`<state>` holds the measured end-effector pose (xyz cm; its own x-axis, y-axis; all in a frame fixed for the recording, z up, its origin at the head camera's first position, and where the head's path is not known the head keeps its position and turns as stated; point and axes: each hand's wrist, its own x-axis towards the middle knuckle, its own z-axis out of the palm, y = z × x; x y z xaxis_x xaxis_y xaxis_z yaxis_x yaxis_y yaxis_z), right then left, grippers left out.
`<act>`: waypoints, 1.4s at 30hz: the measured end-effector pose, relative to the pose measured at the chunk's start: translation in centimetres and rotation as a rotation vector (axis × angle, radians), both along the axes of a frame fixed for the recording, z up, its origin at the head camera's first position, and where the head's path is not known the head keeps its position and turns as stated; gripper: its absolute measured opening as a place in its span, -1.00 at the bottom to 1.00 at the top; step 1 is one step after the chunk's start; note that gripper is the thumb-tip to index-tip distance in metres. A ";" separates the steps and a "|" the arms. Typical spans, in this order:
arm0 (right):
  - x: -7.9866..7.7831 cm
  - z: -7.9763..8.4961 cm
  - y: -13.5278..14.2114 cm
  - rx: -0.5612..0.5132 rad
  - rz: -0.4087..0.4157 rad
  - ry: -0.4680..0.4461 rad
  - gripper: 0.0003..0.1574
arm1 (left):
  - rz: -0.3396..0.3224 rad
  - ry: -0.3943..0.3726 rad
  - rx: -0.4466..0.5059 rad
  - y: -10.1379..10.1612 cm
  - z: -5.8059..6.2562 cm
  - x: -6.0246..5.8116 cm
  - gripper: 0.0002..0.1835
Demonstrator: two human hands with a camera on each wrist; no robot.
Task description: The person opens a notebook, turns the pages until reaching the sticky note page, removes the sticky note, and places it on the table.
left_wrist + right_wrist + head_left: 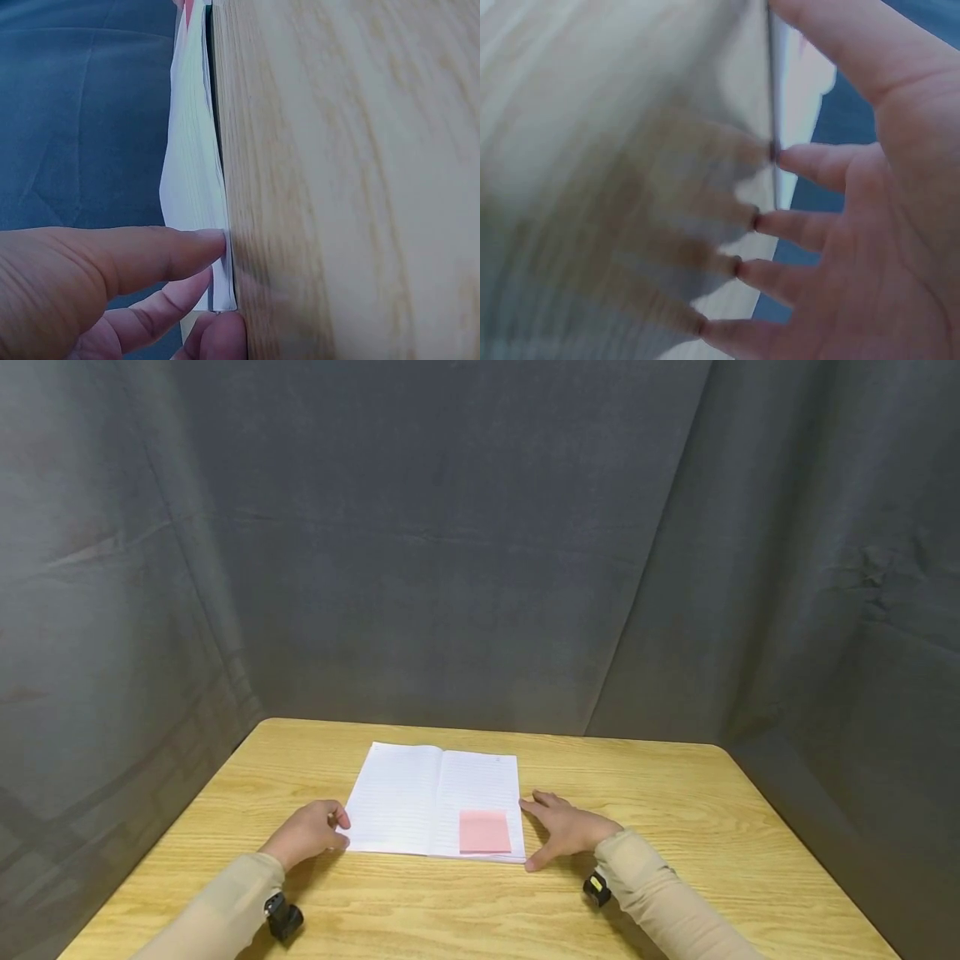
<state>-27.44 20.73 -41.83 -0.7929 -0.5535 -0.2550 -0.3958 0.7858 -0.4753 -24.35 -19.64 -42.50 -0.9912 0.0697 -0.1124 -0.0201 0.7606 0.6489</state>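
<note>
An open notebook (393, 802) with lined white pages lies on the wooden table, a square pink sticky note pad (484, 832) on its right page near the bottom. At its lower left corner is my left hand (306, 831). In the left wrist view, the thumb (161, 255) touches the notebook's front edge and the bent fingers rest beside its left end. My right hand (566, 828) spreads around the lower right corner, thumb at the bottom, other fingers along the right edge. The right wrist view shows those fingertips (791, 157) down at the tabletop.
The light wooden table (637, 777) extends around the notebook on every side. Dark grey cloth (450, 543) hangs behind it and at both sides. Each wrist wears a small black camera, one on the left (283, 917) and one on the right (597, 889).
</note>
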 end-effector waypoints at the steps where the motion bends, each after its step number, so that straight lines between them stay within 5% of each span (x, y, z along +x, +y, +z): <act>1: -0.1 0.1 0.1 -0.025 0.011 -0.012 0.29 | -0.002 0.000 0.001 0.0 0.0 0.0 -0.79; 6: -0.5 0.7 0.3 -0.218 0.050 -0.039 0.10 | -0.006 0.003 -0.006 0.0 0.0 0.0 -0.79; 12: -0.6 0.2 -0.5 -0.508 -0.001 -0.105 -0.22 | -0.006 0.000 -0.001 0.0 0.2 0.0 -0.78; 16: -0.6 -0.5 -1.5 -0.597 -0.037 -0.127 -0.36 | -0.001 -0.007 0.013 0.0 0.1 0.0 -0.79; 26: -0.1 -1.1 -2.6 -0.571 -0.080 -0.142 -0.48 | -0.004 -0.006 0.022 0.0 0.1 0.0 -0.79; 42: 0.1 -1.7 -3.1 -0.533 -0.068 -0.105 -0.41 | -0.007 -0.032 -0.012 -0.1 0.2 -0.1 -0.79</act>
